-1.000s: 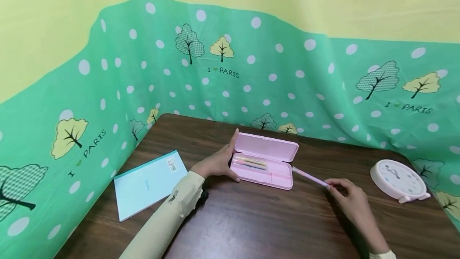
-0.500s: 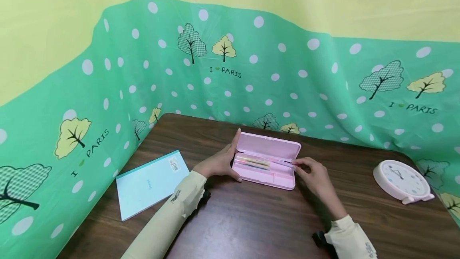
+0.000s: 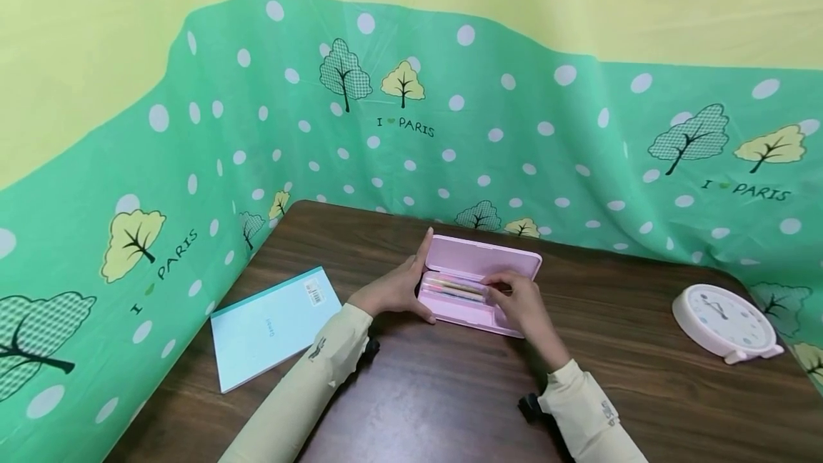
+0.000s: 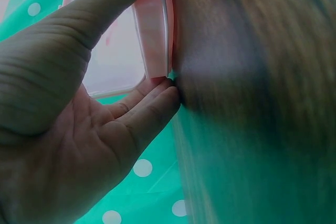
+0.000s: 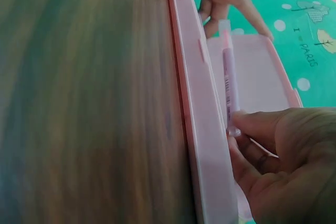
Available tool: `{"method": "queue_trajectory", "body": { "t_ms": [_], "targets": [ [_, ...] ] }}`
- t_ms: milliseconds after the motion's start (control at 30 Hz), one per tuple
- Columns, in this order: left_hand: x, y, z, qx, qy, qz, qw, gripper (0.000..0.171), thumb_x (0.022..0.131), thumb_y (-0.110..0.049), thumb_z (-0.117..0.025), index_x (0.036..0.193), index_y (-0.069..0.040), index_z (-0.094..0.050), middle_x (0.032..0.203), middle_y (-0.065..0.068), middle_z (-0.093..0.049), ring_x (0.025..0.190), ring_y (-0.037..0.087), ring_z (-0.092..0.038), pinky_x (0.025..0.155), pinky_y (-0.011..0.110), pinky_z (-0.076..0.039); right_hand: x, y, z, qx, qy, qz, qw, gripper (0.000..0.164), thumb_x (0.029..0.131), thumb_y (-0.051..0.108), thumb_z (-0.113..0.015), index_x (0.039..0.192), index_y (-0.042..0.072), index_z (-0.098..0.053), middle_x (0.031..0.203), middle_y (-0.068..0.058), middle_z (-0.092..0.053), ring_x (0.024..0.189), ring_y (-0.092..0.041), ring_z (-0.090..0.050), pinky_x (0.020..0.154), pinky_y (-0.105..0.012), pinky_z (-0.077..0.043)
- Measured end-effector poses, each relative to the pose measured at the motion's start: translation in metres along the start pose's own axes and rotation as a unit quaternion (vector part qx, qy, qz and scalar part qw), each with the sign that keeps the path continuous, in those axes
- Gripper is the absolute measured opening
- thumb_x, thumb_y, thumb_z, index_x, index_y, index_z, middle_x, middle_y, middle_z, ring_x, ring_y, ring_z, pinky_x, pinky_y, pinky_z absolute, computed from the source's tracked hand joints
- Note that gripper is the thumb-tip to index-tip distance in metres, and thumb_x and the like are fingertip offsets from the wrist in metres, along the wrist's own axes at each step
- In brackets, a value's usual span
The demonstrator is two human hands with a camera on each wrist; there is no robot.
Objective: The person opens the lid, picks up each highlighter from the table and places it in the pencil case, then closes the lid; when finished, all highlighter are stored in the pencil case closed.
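Note:
An open pink pencil case (image 3: 476, 254) lies on the table with its lid tipped back, and several slim pens (image 3: 453, 290) are in its left part. My left hand (image 3: 393, 289) holds the case's left end, thumb at the front corner and a finger up against the lid. In the left wrist view the fingertips touch the end wall (image 4: 152, 35). My right hand (image 3: 526, 307) pinches a pale purple pen (image 5: 229, 80) by its end, between thumb and fingers. The pen lies over the case, lengthwise along it. My right hand hides the case's right part.
A light blue notebook (image 3: 273, 331) with a barcode label lies on the left of the dark wooden table (image 3: 424, 391). At the right is a round pinkish-white clock (image 3: 726, 320). A green and yellow printed cloth (image 3: 450, 184) hangs behind the table.
My right hand has moved left with the pen, from the table right of the case to over its compartment. My left hand has stayed on the case's left end.

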State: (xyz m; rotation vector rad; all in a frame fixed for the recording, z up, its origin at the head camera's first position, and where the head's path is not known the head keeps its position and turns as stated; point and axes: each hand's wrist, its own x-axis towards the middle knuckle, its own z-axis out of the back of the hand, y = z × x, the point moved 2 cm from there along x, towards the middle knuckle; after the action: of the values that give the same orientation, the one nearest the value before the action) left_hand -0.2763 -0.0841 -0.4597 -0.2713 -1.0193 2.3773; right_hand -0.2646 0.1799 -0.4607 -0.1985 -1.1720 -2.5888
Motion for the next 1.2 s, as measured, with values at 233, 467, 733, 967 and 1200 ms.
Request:
{"method": "queue_trajectory", "body": {
  "t_ms": [233, 467, 733, 967, 1200],
  "targets": [
    [-0.001, 0.004, 0.0, -0.007, -0.005, -0.018, 0.9998, 0.162, 0.077, -0.034, -0.102, 0.168, -0.025, 0.031, 0.179, 0.023, -0.009, 0.161, 0.036, -0.025, 0.127, 0.049, -0.031, 0.0, 0.001, -0.005, 0.011, 0.011, -0.021, 1.0, 0.013, 0.097, -0.01, -0.073, 0.106, -0.007, -0.08, 0.108, -0.021, -0.075, 0.097, -0.031, -0.069, 0.083, -0.033, -0.056],
    [-0.004, 0.001, 0.002, -0.002, -0.004, -0.013, 0.9999, 0.164, 0.076, -0.028, -0.103, 0.167, -0.027, 0.033, 0.18, 0.021, -0.007, 0.163, 0.034, -0.023, 0.128, 0.049, -0.029, 0.0, 0.001, -0.007, 0.005, 0.012, -0.012, 1.0, 0.012, 0.096, -0.01, -0.074, 0.106, -0.007, -0.081, 0.109, -0.023, -0.076, 0.1, -0.033, -0.068, 0.086, -0.038, -0.056],
    [0.007, 0.023, -0.007, -0.015, -0.016, -0.042, 0.9989, 0.168, 0.07, -0.041, -0.106, 0.168, -0.031, 0.031, 0.18, 0.02, -0.009, 0.161, 0.037, -0.025, 0.127, 0.053, -0.03, -0.002, 0.0, -0.005, 0.002, 0.013, -0.002, 1.0, 0.013, 0.096, -0.009, -0.073, 0.103, -0.005, -0.084, 0.105, -0.019, -0.077, 0.101, -0.034, -0.068, 0.086, -0.038, -0.054],
    [0.007, 0.025, -0.009, 0.0, -0.019, -0.052, 0.9985, 0.166, 0.072, -0.047, -0.103, 0.168, -0.027, 0.03, 0.179, 0.023, -0.011, 0.159, 0.038, -0.029, 0.125, 0.051, -0.035, -0.004, 0.006, 0.015, -0.068, -0.01, 0.061, 0.996, 0.009, 0.096, -0.001, -0.078, 0.104, -0.003, -0.082, 0.102, -0.017, -0.077, 0.097, -0.035, -0.072, 0.087, -0.052, -0.059],
    [0.012, 0.032, -0.011, 0.0, -0.022, -0.047, 0.9986, 0.17, 0.067, -0.046, -0.106, 0.168, -0.029, 0.03, 0.179, 0.02, -0.011, 0.159, 0.036, -0.03, 0.124, 0.05, -0.036, -0.007, 0.0, 0.076, -0.096, 0.08, 0.029, 0.992, 0.017, 0.106, 0.012, -0.071, 0.106, -0.002, -0.081, 0.09, -0.008, -0.075, 0.081, -0.019, -0.065, 0.071, -0.038, -0.054]
  ]
}}
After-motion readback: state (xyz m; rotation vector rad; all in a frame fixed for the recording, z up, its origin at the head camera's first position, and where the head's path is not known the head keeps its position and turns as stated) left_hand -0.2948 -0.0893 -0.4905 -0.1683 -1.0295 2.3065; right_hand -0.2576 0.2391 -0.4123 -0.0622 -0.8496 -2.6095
